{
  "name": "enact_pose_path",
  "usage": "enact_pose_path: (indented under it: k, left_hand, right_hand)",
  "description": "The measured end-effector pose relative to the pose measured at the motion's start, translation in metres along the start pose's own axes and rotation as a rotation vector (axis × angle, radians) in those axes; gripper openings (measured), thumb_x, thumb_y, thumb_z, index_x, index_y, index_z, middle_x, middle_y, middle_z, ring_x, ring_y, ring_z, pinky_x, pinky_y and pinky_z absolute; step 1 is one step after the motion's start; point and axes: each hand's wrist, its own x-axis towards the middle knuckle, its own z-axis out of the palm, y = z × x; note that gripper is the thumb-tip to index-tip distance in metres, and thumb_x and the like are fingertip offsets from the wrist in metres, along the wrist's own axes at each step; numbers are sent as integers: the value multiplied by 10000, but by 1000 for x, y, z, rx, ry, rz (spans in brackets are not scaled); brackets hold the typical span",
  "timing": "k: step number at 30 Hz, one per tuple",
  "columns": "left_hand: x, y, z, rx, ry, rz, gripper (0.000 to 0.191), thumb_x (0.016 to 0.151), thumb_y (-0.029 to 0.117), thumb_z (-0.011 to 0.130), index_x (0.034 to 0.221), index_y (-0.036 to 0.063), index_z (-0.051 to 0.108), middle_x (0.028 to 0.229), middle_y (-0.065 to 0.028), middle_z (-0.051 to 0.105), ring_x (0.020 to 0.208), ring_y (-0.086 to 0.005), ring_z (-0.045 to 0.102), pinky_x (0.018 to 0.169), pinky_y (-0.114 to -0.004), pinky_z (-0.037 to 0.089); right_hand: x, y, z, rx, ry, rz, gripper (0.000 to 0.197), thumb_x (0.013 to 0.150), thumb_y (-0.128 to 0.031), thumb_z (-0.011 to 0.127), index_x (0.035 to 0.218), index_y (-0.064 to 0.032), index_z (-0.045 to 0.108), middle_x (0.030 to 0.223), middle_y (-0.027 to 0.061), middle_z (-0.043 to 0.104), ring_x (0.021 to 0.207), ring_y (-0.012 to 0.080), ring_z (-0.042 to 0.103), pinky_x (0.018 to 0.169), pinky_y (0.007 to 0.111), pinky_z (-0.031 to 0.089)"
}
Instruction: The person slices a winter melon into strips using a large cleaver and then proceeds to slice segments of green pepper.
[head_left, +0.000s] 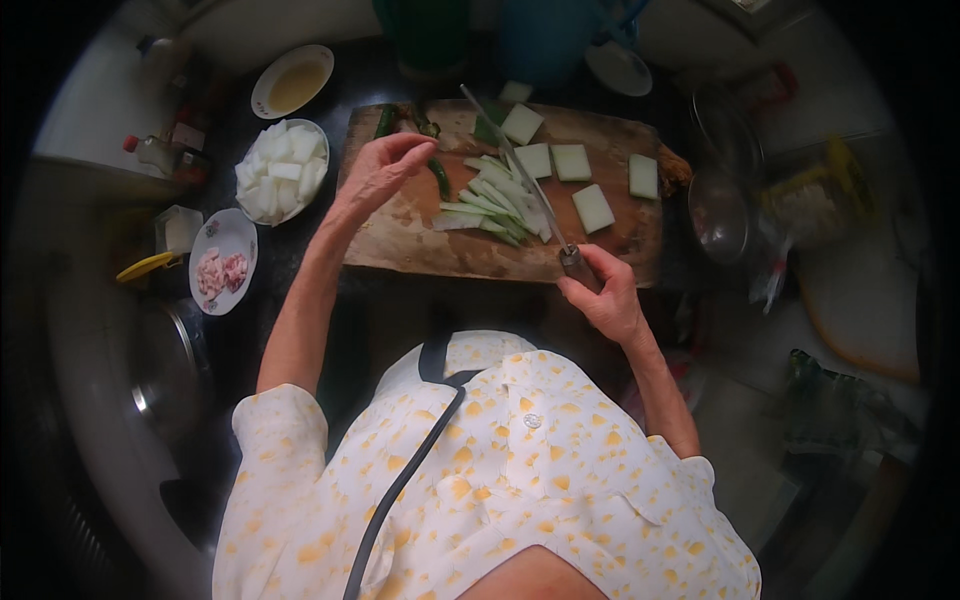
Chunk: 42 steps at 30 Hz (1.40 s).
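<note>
My right hand (609, 296) is closed around the dark handle of a kitchen knife (517, 159), whose blade points up and away across a worn wooden cutting board (405, 247). Under and left of the blade lies a pile of pale green vegetable strips (487, 199). Square pieces of the same pale vegetable (593, 208) lie to the right of the blade. Over the board's left part is my left hand (386, 165), thumb and fingertips close together; whether something small is between them cannot be told. Green chili peppers (439, 178) lie beside and beyond it.
Left of the board stand a bowl of white vegetable pieces (283, 171), a plate of raw meat (223, 262) and a dish of yellowish liquid (297, 84). Beyond the board are a green container (431, 37) and a blue one (544, 41). Metal bowls (718, 214) stand at right.
</note>
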Motion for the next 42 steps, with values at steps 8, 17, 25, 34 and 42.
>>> enact_pose_path:
  k: [8,17,25,34,42]
  left_hand:
    - [3,14,140,-1674,-389,-14,775,914,653,336,1347,16,424,1398,-167,433,1277,-302,427,1078,-500,310]
    - [8,-17,136,-1340,115,-144,679,951,582,348,1264,-4,491,1223,-161,567,1147,-296,539,1005,-416,416]
    - [-7,-8,166,580,287,394,413,761,210,743,1099,28,592,1148,-160,580,1053,-316,558,898,-390,463]
    - [12,-11,253,607,253,436,634,667,195,788,1225,57,519,1286,-198,462,1181,-389,440,970,-472,389]
    - [42,-7,261,770,103,465,626,662,174,761,1241,133,526,1323,-187,440,1180,-382,427,955,-492,382]
  right_hand:
    - [25,17,-31,857,-313,179,225,863,-128,595,1048,-1,604,664,22,572,563,76,525,529,214,446]
    - [42,37,-61,955,-368,145,230,891,-126,554,1070,14,592,663,36,562,536,80,505,508,211,434]
    - [35,12,-106,792,-35,-87,181,893,-113,564,1029,1,601,645,35,564,539,86,515,504,216,423]
    - [19,49,-133,331,244,147,234,927,-255,600,942,-23,580,577,6,510,432,78,450,416,218,358]
    - [-5,77,-146,214,181,277,264,920,-297,618,827,-61,543,558,-5,535,426,55,464,408,203,348]
